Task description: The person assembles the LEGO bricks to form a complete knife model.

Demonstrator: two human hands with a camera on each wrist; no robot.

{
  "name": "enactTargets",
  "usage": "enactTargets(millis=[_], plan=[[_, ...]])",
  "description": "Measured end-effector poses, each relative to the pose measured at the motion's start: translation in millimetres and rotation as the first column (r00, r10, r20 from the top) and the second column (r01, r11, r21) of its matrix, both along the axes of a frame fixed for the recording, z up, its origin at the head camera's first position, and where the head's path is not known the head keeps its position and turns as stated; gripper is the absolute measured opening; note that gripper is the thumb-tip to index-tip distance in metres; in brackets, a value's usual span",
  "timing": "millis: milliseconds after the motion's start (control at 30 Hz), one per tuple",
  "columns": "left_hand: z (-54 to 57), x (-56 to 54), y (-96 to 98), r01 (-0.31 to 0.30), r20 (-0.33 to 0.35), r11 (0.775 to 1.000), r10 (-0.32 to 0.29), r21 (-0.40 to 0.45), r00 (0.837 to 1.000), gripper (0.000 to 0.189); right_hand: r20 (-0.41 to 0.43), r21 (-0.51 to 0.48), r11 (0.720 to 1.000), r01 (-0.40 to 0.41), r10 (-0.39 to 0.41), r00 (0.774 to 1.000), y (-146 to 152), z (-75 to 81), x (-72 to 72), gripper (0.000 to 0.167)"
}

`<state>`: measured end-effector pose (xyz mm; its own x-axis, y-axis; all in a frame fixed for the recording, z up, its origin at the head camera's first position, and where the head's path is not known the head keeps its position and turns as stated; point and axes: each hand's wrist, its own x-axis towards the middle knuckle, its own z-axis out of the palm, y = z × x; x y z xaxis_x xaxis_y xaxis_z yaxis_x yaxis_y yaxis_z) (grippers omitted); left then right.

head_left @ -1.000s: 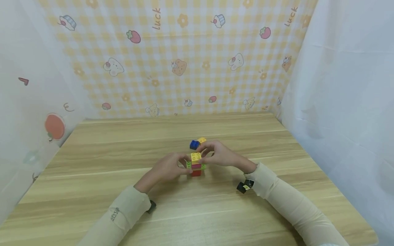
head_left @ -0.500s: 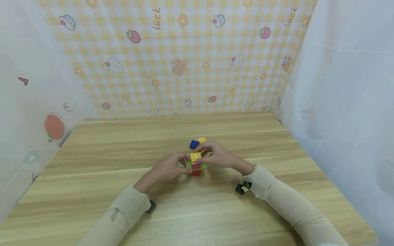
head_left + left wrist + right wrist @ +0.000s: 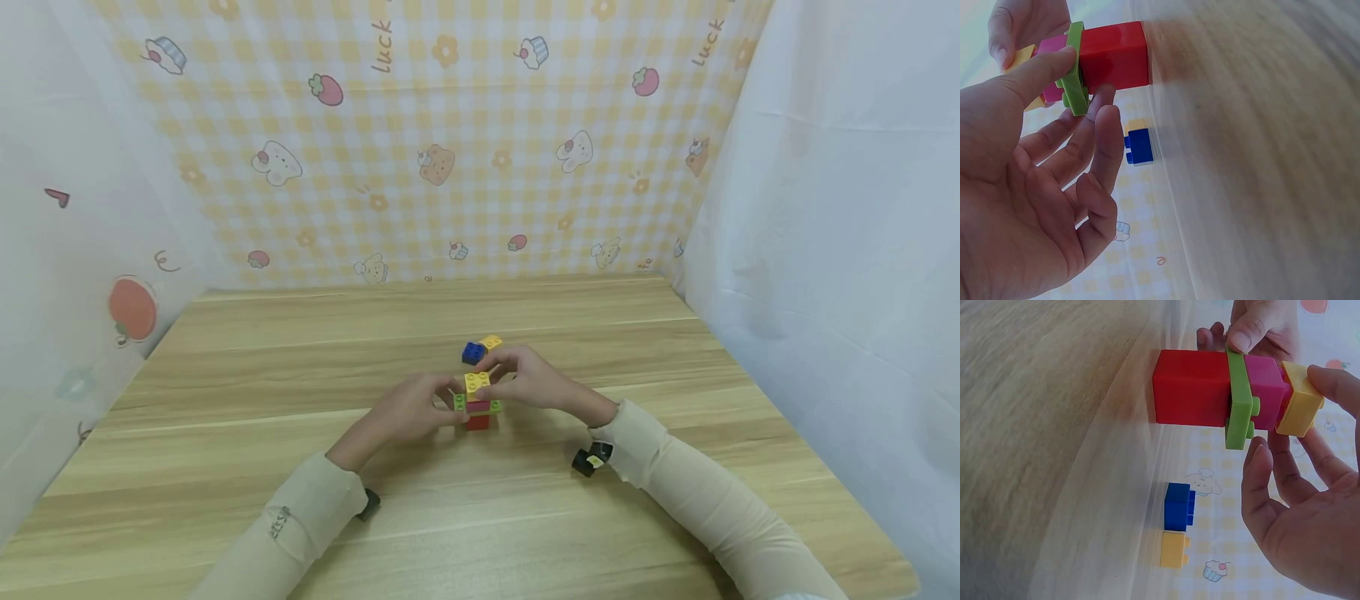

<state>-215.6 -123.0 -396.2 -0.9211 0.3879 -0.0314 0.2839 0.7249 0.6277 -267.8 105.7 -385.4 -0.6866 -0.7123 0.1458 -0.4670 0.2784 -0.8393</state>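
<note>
A small tower of toy building blocks stands at the middle of the table. Its bottom is a red block (image 3: 1190,387), topped by a wider green plate (image 3: 1239,415), then a pink block (image 3: 1263,394). A yellow block (image 3: 1300,403) sits uppermost, slightly tilted, with pink studs showing beneath it in the right wrist view. My left hand (image 3: 411,407) steadies the tower from the left, thumb and fingers around the green and pink level. From the right, my right hand (image 3: 536,379) pinches the yellow block between thumb and fingers.
Behind the tower, a blue block (image 3: 473,353) and a second yellow block (image 3: 492,342) lie side by side on the wooden table (image 3: 315,333). A checked, patterned curtain (image 3: 480,167) hangs at the back, with pale cloth on both sides.
My right hand has shifted slightly left and down, still on the yellow block. The left hand and the tower have stayed in place.
</note>
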Motion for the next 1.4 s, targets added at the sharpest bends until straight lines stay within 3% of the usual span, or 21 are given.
enactTargets(millis=[400, 633, 1400], plan=[[-0.1, 1.1, 0.1, 0.001, -0.007, 1.0, -0.001, -0.006, 1.0, 0.036, 0.06, 0.012, 0.999, 0.052, -0.053, 0.997, -0.8, -0.5, 1.0, 0.028], [-0.7, 0.6, 0.6, 0.0, 0.001, 1.0, 0.0, -0.007, 1.0, 0.036, 0.064, -0.001, 0.999, 0.037, -0.037, 0.997, -1.1, -1.3, -0.6, 0.027], [-1.7, 0.1, -1.0, -0.003, 0.007, 1.0, 0.003, -0.017, 1.0, 0.036, -0.061, -0.018, 1.0, -0.005, 0.004, 0.998, -0.6, -3.2, -1.0, 0.028]])
